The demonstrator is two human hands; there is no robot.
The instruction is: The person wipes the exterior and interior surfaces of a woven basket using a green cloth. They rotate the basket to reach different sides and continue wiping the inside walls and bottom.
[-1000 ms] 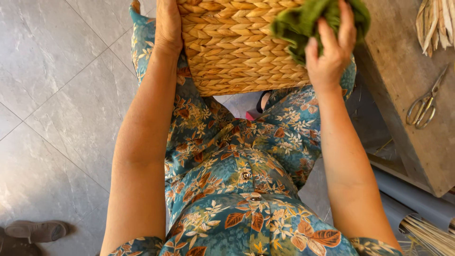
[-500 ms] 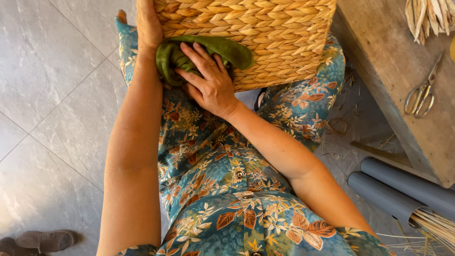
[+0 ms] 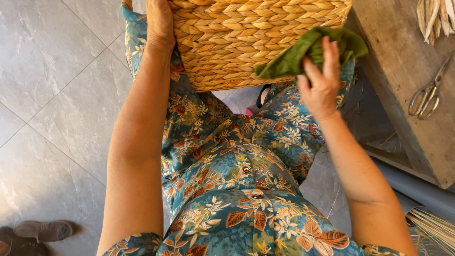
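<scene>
A woven straw basket (image 3: 246, 38) rests on my lap at the top of the head view. My left hand (image 3: 160, 23) grips its left side and holds it steady. My right hand (image 3: 318, 80) presses a folded green cloth (image 3: 308, 53) against the basket's lower right wall. My knees under a blue dress with a leaf print (image 3: 237, 166) support the basket from below.
A wooden bench (image 3: 407, 66) stands at the right with metal scissors (image 3: 429, 95) and dried straw strips (image 3: 436, 19) on it. Grey pipes (image 3: 417, 185) and a straw bundle (image 3: 433, 227) lie below. A shoe (image 3: 42, 231) sits on the grey tiled floor (image 3: 52, 95).
My right hand swept the green cloth from the basket's right side to its lower left, then back to the lower right. The left hand stayed on the basket.
</scene>
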